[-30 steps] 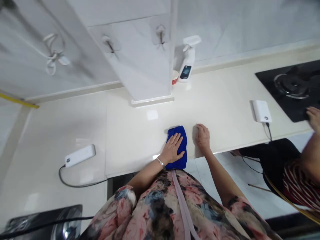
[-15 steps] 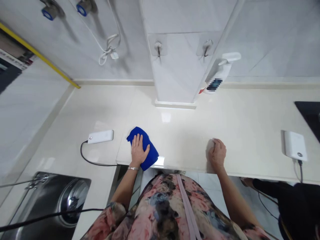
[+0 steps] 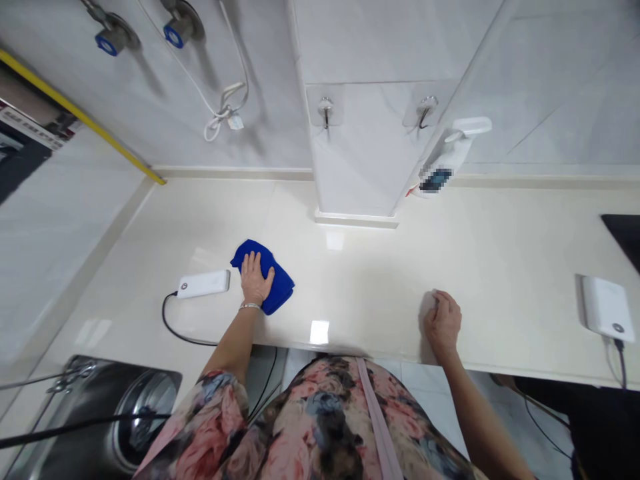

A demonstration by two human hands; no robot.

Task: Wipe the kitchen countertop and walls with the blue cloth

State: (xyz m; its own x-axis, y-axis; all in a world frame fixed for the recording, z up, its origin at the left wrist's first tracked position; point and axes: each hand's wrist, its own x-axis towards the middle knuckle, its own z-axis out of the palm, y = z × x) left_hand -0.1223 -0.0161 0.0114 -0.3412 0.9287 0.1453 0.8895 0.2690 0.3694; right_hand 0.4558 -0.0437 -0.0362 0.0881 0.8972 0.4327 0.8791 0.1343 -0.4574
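Observation:
My left hand [image 3: 255, 279] lies flat, fingers spread, pressing on a folded blue cloth [image 3: 276, 283] on the cream countertop [image 3: 360, 267]. The cloth sits just right of a white power bank [image 3: 203, 284] with a black cable. My right hand [image 3: 443, 321] rests on the counter near its front edge, fingers curled under, with nothing visible in it.
A white pillar [image 3: 370, 133] with two hooks meets the counter at the back. A white spray bottle [image 3: 447, 160] stands beside it. A second white device [image 3: 605, 308] lies at the right, a steel sink [image 3: 100, 413] at the lower left, a black hob corner [image 3: 625, 233] far right.
My left hand has slid the blue cloth leftward and away from the front edge, up next to the power bank. My right hand has stayed in place on the counter.

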